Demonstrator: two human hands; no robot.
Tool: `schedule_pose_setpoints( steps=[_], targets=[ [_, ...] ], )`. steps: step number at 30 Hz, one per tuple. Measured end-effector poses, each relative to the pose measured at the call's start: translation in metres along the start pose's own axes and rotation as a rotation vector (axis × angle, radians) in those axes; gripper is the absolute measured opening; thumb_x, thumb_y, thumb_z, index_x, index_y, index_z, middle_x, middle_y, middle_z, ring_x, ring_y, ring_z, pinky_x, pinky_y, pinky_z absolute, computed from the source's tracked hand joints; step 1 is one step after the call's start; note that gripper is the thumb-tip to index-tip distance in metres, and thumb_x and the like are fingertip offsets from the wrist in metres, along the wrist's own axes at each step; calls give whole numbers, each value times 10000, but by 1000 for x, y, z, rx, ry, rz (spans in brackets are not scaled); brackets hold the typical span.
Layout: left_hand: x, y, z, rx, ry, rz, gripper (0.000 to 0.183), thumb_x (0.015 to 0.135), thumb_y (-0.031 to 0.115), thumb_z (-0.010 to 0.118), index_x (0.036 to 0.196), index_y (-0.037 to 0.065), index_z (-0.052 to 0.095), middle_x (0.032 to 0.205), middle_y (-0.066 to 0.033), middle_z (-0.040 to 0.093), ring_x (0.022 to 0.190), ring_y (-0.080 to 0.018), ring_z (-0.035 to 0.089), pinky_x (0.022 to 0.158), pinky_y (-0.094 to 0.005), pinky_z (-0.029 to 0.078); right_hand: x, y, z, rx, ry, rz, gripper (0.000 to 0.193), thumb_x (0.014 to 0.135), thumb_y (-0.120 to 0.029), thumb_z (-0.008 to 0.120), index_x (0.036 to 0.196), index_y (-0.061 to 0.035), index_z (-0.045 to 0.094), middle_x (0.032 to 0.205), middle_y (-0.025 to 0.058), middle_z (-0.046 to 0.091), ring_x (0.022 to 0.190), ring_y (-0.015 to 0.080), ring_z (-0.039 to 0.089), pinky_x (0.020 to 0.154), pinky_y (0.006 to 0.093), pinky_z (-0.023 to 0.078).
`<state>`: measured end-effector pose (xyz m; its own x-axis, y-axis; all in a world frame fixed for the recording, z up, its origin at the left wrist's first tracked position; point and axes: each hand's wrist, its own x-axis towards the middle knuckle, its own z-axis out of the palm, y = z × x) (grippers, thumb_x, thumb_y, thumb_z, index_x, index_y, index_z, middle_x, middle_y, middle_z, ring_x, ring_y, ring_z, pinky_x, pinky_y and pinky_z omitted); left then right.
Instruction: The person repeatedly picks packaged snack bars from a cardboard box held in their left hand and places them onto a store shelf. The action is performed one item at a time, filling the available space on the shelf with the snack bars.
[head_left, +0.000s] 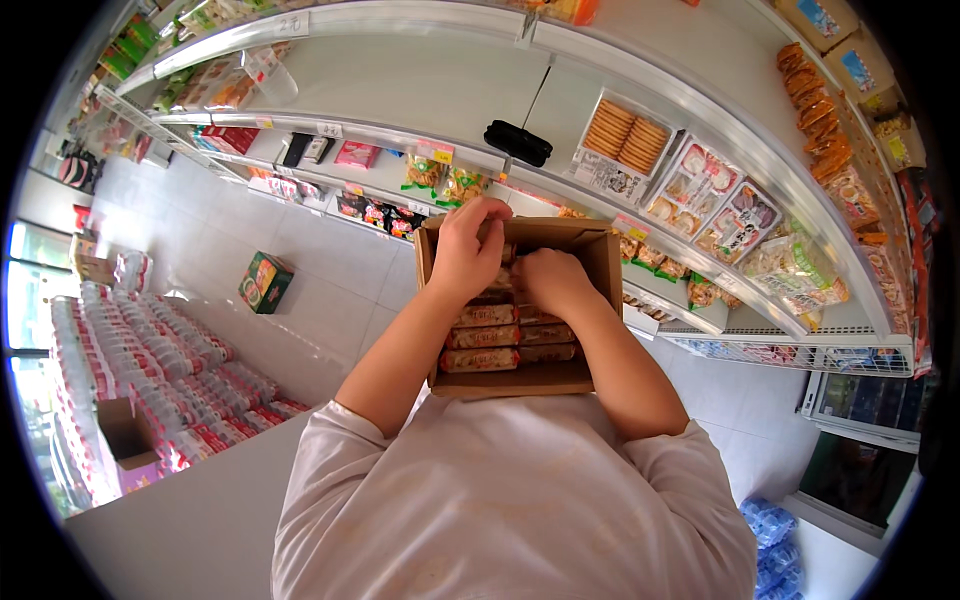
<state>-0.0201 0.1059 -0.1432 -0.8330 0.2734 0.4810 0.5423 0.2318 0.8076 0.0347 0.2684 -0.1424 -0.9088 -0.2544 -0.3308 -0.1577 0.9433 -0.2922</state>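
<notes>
Far off to my left, through the head camera, I see wrapped bottles [190, 375] piled in packs, banked close together, probably so that they prop one another up. At the pile's near edge stands an open carton [136, 462], its inside too dark for me to read. Next comes a green box [266, 283], alone on the floor.

Near the middle, the left hand [470, 245] bends over the left half of the cardboard box's [545, 382] far edge, perhaps to steady it; I cannot tell how firmly the fingers grip. The box sits open side up against the shirt [520, 480], its near edge close to the chest, which seems to keep its contents within easy reach. What bears it from below is hidden from me. Inside, wrapped snack packets [482, 337] lie flat in two columns, neatly lined up toward the near edge, likely to fit the box snugly.

The right hand [553, 280] dips inside, toward the far edge, just beside the left but apart from it. Its fingertips are hidden among the packets, so I cannot tell whether they hold one.

Further right, the shelf [665, 60] carries a clear tray of biscuits [625, 137], then, along its front edge, white food trays [692, 185], laid face up, presumably to show their contents.
</notes>
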Motion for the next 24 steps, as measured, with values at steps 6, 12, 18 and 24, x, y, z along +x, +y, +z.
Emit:
schedule_pose_setpoints(
  steps=[6, 12, 18, 24],
  targets=[
    [-1, 10, -7, -172, -115, -75, 196, 858, -8, 603, 1044, 11, 659, 988, -148, 694, 937, -338, 662, 854, -393, 511, -36, 14, -38, 54, 264, -100, 215, 822, 6, 589, 934, -106, 734, 947, 131, 709, 899, 340, 689, 786, 428, 557],
    [3, 17, -5, -254, -401, 58, 307, 917, 41, 591, 1218, -18, 604, 1149, -167, 674, 1030, -261, 659, 915, -378, 525, -74, 16, -71, 229, 584, -169, 210, 813, 40, 584, 956, -63, 698, 1006, 92, 694, 891, 326, 674, 762, 412, 555],
    [-3, 35, -3, -875, -565, -280, 580, 947, 203, 674, 1431, -16, 440, 1311, -130, 586, 1220, -200, 558, 1037, -366, 451, -71, 8, -65, 525, 743, -359, 263, 834, 81, 642, 1055, -30, 733, 1091, 118, 729, 966, 277, 706, 828, 347, 567],
    [0, 20, -5, -767, -456, -406, 525, 905, 102, 745, 1348, -5, 484, 1140, -57, 645, 1041, -119, 609, 914, -296, 518, -57, -2, -27, 1156, 860, -138, 266, 965, -12, 596, 1229, -11, 631, 1069, 121, 711, 911, 191, 700, 767, 305, 559]
  ],
)
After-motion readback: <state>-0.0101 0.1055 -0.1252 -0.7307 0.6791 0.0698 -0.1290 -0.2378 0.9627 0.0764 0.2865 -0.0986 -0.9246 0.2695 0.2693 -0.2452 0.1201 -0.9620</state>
